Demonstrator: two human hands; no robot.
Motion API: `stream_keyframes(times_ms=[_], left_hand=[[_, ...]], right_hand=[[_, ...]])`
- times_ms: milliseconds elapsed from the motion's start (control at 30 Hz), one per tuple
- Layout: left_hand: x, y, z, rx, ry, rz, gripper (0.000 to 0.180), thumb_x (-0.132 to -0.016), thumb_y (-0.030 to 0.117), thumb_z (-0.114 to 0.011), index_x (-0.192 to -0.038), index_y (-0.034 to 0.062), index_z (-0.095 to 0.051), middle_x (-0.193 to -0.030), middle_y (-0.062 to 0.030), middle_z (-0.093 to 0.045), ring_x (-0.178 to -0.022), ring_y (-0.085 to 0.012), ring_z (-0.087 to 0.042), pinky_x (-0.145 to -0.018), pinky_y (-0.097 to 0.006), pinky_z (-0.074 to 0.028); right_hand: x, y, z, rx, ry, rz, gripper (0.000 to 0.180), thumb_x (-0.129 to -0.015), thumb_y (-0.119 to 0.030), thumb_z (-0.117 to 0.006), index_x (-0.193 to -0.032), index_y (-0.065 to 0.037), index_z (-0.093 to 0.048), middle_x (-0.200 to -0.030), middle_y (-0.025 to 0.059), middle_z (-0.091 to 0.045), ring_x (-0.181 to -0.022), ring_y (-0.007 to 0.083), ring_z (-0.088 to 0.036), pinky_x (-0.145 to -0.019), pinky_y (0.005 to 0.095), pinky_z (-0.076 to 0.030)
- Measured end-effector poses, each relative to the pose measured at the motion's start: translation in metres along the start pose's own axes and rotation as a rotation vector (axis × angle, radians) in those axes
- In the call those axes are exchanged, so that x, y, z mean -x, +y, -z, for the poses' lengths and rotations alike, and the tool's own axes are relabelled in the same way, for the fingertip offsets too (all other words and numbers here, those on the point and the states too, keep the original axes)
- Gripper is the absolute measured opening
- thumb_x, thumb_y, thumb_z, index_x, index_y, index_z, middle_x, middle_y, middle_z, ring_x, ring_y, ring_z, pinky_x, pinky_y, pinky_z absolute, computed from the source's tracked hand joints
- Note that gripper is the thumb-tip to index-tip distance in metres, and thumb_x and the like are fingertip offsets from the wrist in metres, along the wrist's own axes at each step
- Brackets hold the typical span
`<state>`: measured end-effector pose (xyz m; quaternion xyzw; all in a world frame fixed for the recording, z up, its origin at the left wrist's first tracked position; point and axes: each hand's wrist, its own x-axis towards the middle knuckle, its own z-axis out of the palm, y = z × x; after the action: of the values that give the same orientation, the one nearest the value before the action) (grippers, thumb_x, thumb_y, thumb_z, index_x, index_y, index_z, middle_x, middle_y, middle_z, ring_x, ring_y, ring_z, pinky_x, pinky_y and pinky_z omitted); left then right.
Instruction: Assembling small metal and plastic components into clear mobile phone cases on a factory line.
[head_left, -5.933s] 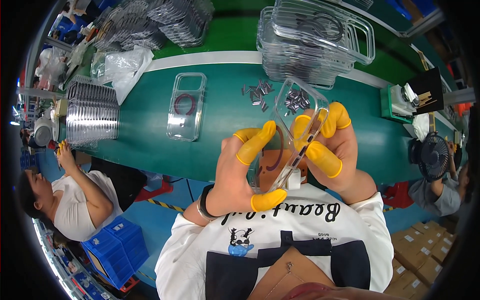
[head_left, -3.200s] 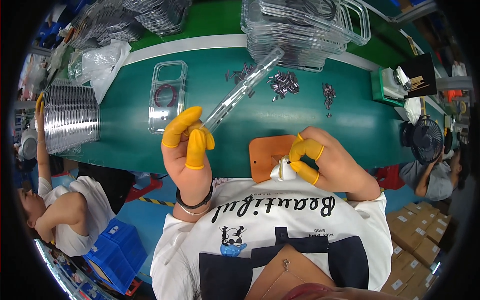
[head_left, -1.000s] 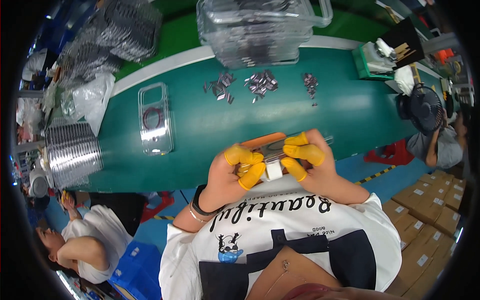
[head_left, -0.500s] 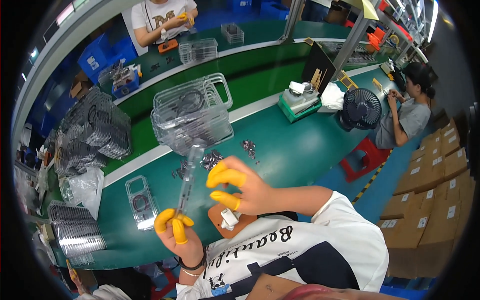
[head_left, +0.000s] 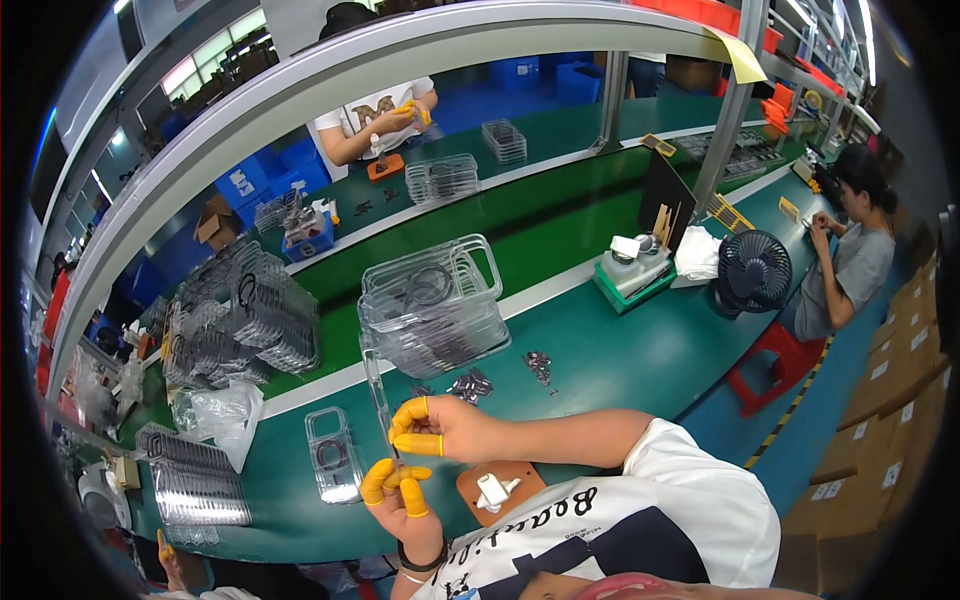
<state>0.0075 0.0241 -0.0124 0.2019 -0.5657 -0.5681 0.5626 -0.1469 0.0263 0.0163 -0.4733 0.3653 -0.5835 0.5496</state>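
Note:
My left hand, yellow finger cots on its fingertips, grips the lower end of a clear plastic tray, which stands up nearly edge-on. Just above it, my right hand, in the same cots, is closed with its fingertips against the tray's lower part; whatever they pinch is hidden. Beyond my hands lie small dark parts in a loose heap. An orange-brown pad bearing a white nozzle-like piece lies close to my body, right of my left hand.
A stack of clear trays stands ahead, and a single tray lies at left. More tray stacks crowd the left side. A green bin and a black fan stand to the right. Two people work at other benches.
My right hand has come in to the tray, its fingertips now against it and close to my left hand. The view has shifted, so the whole bench sits lower and further right.

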Motion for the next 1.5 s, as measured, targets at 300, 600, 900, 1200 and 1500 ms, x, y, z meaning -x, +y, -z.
stream_keyframes(times_ms=[300, 600, 900, 1200, 1500], left_hand=[[-0.007, -0.018, 0.002, -0.020, 0.024, 0.001, 0.047, -0.082, 0.020, -0.068, -0.117, 0.0006, -0.044, -0.113, -0.0098, -0.052, -0.100, -0.0206, -0.053, -0.090, -0.034, -0.039], [-0.021, 0.005, 0.002, 0.081, -0.229, 0.205, 0.059, -0.070, 0.029, -0.076, -0.115, 0.0045, -0.049, -0.136, -0.0135, -0.035, -0.124, -0.0286, -0.038, -0.103, -0.040, -0.028], [-0.019, 0.003, 0.004, -0.003, -0.277, 0.292, 0.070, -0.066, 0.029, -0.079, -0.122, 0.0016, -0.046, -0.130, -0.0145, -0.042, -0.121, -0.0264, -0.042, -0.101, -0.039, -0.031], [-0.017, 0.010, 0.003, -0.008, -0.257, 0.327, 0.068, -0.065, 0.034, -0.079, -0.117, 0.0020, -0.048, -0.125, -0.0145, -0.045, -0.117, -0.0259, -0.043, -0.099, -0.039, -0.031], [-0.017, -0.001, 0.003, -0.092, -0.273, 0.246, 0.054, -0.062, 0.029, -0.078, -0.096, 0.0061, -0.043, -0.107, -0.0132, -0.045, -0.099, -0.0253, -0.046, -0.088, -0.036, -0.036]], right_hand=[[0.008, -0.026, 0.003, 0.288, 0.040, 0.099, 0.011, -0.084, -0.007, -0.061, -0.093, -0.003, -0.055, -0.089, 0.0025, -0.055, -0.078, 0.0091, -0.049, -0.073, 0.0243, -0.042], [0.012, -0.029, 0.001, 0.133, -0.077, 0.109, 0.010, -0.085, -0.009, -0.059, -0.092, -0.003, -0.056, -0.087, 0.0012, -0.052, -0.076, 0.0095, -0.046, -0.071, 0.0240, -0.040], [0.017, -0.027, 0.002, 0.118, -0.068, 0.026, 0.010, -0.085, -0.007, -0.060, -0.093, -0.002, -0.055, -0.091, 0.0023, -0.052, -0.079, 0.0090, -0.047, -0.073, 0.0234, -0.042], [0.020, -0.022, 0.001, -0.072, -0.058, 0.037, 0.018, -0.085, -0.002, -0.058, -0.102, -0.002, -0.052, -0.102, 0.0064, -0.054, -0.095, 0.0147, -0.054, -0.086, 0.0301, -0.044], [0.023, -0.030, -0.001, -0.354, 0.022, 0.057, 0.036, -0.079, 0.005, -0.062, -0.109, -0.005, -0.043, -0.103, 0.0067, -0.054, -0.095, 0.0131, -0.056, -0.086, 0.0266, -0.044]])
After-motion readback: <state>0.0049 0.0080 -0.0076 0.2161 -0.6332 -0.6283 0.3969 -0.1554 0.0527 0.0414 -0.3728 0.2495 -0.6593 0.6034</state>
